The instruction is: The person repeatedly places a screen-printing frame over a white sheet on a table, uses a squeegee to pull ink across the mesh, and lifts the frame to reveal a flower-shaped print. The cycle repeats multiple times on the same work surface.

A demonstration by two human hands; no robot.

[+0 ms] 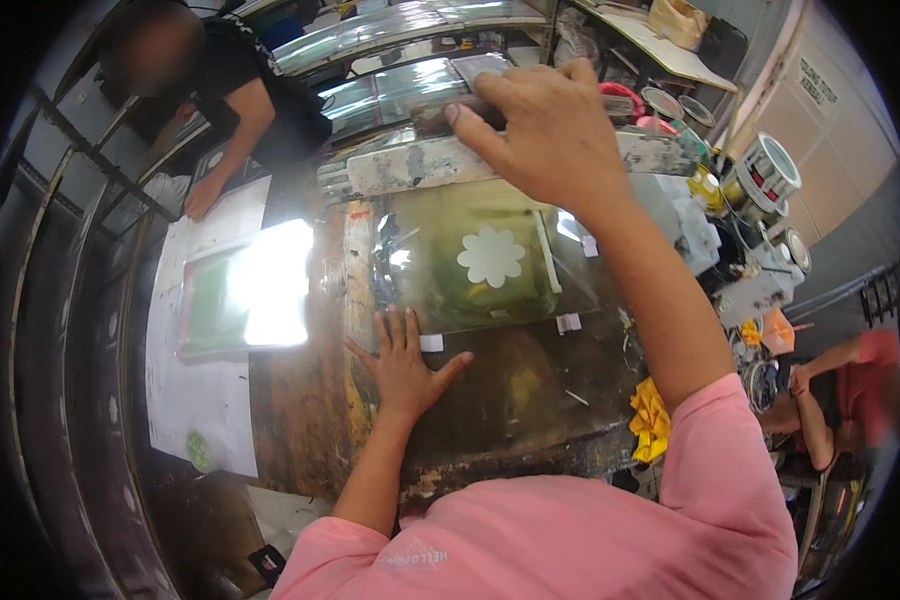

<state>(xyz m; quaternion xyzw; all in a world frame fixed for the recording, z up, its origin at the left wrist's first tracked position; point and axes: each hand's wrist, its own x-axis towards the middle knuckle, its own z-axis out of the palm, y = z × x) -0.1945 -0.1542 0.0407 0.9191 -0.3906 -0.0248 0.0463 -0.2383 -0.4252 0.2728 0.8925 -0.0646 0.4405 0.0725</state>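
Note:
My left hand (400,372) lies with spread fingers on the worn, stained tabletop (300,420), by the near left corner of a greenish see-through sheet (430,270). A white flower shape (490,256) shows in the middle of that sheet, and small white tabs (568,322) sit along its edges. Raised at the far side, my right hand (550,130) is closed over a dark-stained wooden bar (432,118); part of the bar is hidden behind the fingers. Just below it runs a paint-smeared pale beam (400,165).
Left, a glossy framed panel (215,300) lies on white paper (200,400). A person in black (260,90) leans over the far left. Cans (770,165) and a yellow cloth (650,420) stand or lie at right. Another person in red (875,375) is at far right. Racks (65,300) line the left.

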